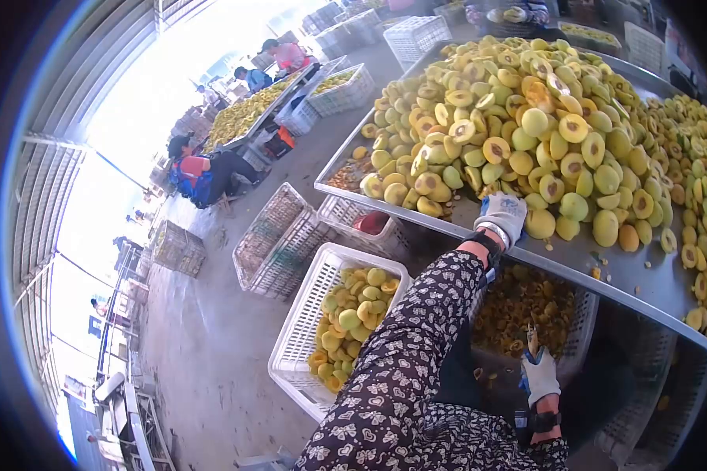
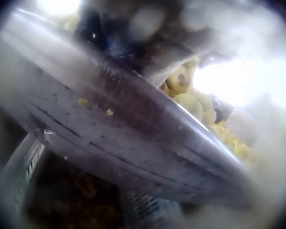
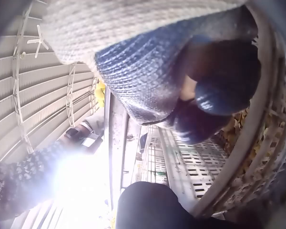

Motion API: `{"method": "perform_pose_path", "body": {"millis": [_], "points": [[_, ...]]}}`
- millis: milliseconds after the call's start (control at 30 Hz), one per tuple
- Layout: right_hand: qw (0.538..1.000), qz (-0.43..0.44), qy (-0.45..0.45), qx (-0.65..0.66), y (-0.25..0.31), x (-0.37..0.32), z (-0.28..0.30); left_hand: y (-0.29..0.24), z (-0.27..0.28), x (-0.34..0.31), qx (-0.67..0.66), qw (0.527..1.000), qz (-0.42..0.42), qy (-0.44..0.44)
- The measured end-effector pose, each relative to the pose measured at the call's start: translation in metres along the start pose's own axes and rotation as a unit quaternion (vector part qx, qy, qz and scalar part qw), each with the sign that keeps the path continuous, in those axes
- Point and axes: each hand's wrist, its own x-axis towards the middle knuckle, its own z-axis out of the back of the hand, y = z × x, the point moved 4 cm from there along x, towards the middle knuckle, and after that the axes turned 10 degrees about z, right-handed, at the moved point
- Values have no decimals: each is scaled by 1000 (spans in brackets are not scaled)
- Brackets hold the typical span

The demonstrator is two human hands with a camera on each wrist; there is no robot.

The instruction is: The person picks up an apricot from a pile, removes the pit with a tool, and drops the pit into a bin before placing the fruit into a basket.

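Observation:
My left hand (image 1: 501, 216), in a white glove, reaches over the rim of the metal table (image 1: 416, 213) to the near foot of a heap of yellow-green stone fruit (image 1: 526, 118), much of it halved. Its fingertips are hidden against the fruit, so I cannot tell whether they grip any. The left wrist view shows the table's rim (image 2: 133, 129) and some fruit (image 2: 188, 102) behind it. Lower down, my right hand (image 1: 540, 375) grips a small narrow tool (image 1: 532, 339) pointing away from me. Its blue-coated fingers (image 3: 214, 98) are curled in the right wrist view.
Under the table edge is a basket (image 1: 587, 322) of brownish scraps. A white basket (image 1: 291, 345) of yellow fruit stands to the left, with more crates (image 1: 275, 243) behind it. People sit by another fruit-covered table (image 1: 251, 114) farther off.

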Motion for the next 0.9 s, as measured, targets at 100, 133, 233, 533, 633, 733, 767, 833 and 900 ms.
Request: {"method": "perform_pose_path", "body": {"millis": [100, 133, 233, 533, 633, 733, 767, 833, 900], "points": [[983, 126, -59, -121, -51, 27, -10, 14, 15, -16, -19, 999, 39, -7], [982, 131, -58, -122, -57, 26, -12, 20, 17, -20, -34, 999, 31, -10], [959, 203, -105, -168, -56, 20, -12, 35, 23, -31, -104, 992, 64, -45], [997, 42, -54, -35, -46, 19, -5, 58, 12, -106, -957, 272, -5, 97], [997, -9, 38, 72, 14, -8, -9, 37, -16, -141, -988, 111, 9, 107], [958, 256, -86, -99, -13, 15, -15, 23, -37, -161, -987, 119, 70, 79], [971, 206, -59, -108, 36, -8, -5, 21, -43, -165, -983, 160, 23, 89], [974, 216, -48, -44, 67, -22, 3, 10, -35, -172, -983, 134, 90, 87], [990, 131, -4, 41, 103, -45, 7, 8, -40, -171, -978, 180, 42, 94]]}}
